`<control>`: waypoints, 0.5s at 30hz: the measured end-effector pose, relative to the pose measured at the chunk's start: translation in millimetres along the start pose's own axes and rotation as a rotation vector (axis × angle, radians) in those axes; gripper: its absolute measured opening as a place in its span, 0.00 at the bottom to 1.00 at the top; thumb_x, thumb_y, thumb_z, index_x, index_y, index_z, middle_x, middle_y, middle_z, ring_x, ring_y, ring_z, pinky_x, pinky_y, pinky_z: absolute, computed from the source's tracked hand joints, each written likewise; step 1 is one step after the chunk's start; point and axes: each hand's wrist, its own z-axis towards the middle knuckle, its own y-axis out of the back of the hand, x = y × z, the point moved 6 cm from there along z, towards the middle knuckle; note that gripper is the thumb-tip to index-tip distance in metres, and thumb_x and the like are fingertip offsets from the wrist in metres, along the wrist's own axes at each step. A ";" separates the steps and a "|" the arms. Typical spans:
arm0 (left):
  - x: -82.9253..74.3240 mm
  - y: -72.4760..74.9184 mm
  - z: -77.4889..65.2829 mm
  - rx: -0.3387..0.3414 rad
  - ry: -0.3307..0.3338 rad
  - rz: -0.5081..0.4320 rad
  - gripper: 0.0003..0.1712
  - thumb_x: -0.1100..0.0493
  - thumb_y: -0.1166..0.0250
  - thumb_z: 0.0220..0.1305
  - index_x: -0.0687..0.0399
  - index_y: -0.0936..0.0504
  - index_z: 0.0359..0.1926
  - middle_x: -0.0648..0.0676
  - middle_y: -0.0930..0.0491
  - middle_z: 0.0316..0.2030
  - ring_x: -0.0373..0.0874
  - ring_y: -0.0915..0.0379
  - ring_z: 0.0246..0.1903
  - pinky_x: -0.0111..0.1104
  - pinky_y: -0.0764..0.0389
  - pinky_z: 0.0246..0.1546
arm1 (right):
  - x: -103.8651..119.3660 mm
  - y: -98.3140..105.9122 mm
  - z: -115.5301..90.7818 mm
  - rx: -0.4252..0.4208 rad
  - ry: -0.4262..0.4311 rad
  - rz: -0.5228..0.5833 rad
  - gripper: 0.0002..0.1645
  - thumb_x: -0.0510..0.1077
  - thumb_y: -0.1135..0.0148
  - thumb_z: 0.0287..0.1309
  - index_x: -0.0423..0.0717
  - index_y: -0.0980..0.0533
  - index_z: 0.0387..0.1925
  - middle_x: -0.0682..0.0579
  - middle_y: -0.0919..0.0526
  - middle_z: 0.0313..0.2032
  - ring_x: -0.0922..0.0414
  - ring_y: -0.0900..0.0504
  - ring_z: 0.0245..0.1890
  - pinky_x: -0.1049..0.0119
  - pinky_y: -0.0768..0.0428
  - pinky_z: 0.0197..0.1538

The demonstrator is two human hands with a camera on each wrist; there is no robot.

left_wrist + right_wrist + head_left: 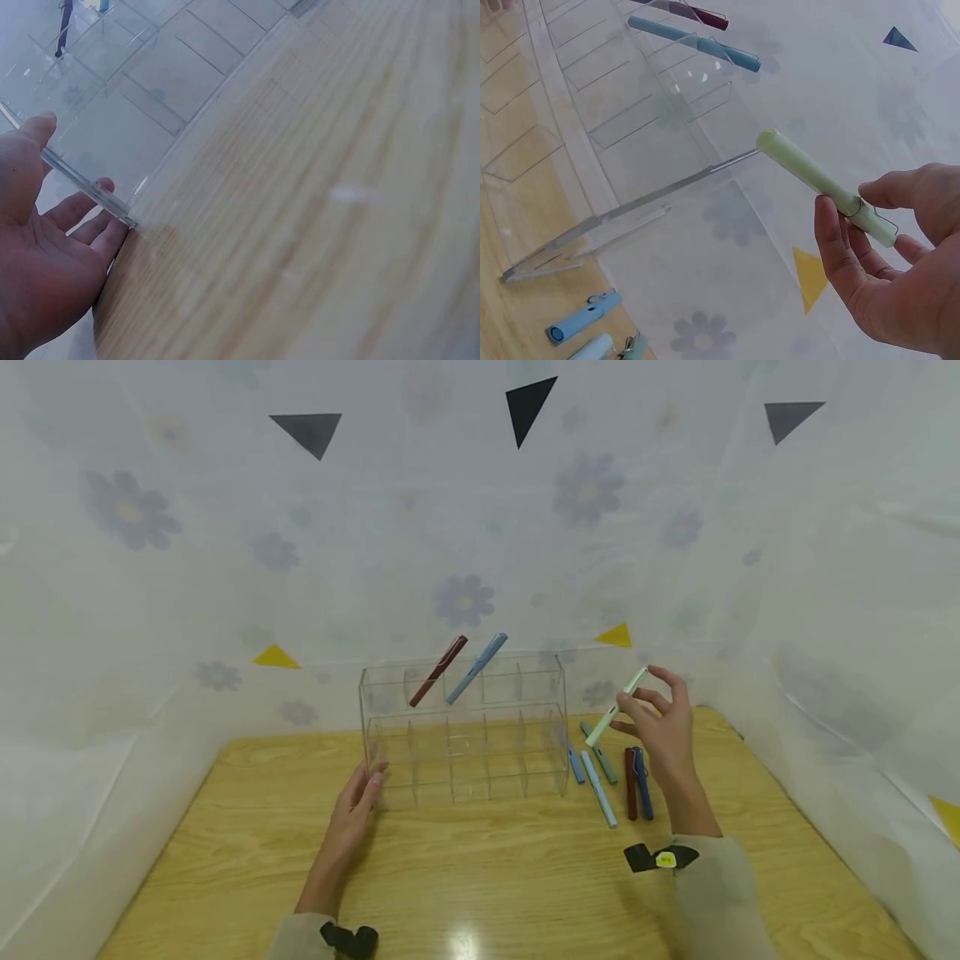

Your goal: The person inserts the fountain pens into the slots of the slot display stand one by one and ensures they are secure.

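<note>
My right hand (663, 727) pinches a pale green pen (806, 169) by its clip end, holding it tilted in the air to the right of the rack. My left hand (356, 802) grips the left side edge of a clear acrylic pen rack (468, 793), thumb on one side and fingers on the other, as the left wrist view shows. In the rack's top row a dark red pen (438, 671) and a light blue pen (477, 668) stand leaning side by side.
On the wooden table (480, 877), right of the rack, lie a blue pen (575, 764), a light blue capped pen (598, 789), a muted green pen (602, 764), a dark red pen (630, 783) and a navy pen (643, 785). Flower-patterned sheeting (465, 510) surrounds the table.
</note>
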 end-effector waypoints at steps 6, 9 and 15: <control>-0.7 -0.1 1.1 -0.021 -0.009 -0.001 0.32 0.50 0.53 0.84 0.55 0.44 0.80 0.65 0.34 0.72 0.61 0.40 0.72 0.57 0.39 0.70 | 13.5 -23.6 10.6 0.040 0.048 0.022 0.38 0.35 0.33 0.66 0.52 0.39 0.72 0.43 0.23 0.45 0.55 0.13 0.36 0.58 0.12 0.38; -1.1 -1.4 1.1 -0.025 -0.012 0.000 0.32 0.50 0.53 0.84 0.54 0.44 0.81 0.65 0.33 0.72 0.61 0.40 0.72 0.58 0.39 0.70 | 20.1 -34.5 16.7 0.044 0.075 0.024 0.38 0.35 0.33 0.66 0.52 0.38 0.71 0.43 0.23 0.44 0.54 0.13 0.35 0.59 0.12 0.38; -1.3 -0.8 -0.6 -0.044 -0.003 0.018 0.32 0.49 0.52 0.84 0.57 0.42 0.79 0.64 0.32 0.71 0.62 0.39 0.72 0.58 0.39 0.70 | 31.8 -61.9 33.8 0.047 0.163 0.045 0.35 0.35 0.33 0.66 0.50 0.36 0.69 0.43 0.21 0.42 0.53 0.13 0.37 0.60 0.12 0.38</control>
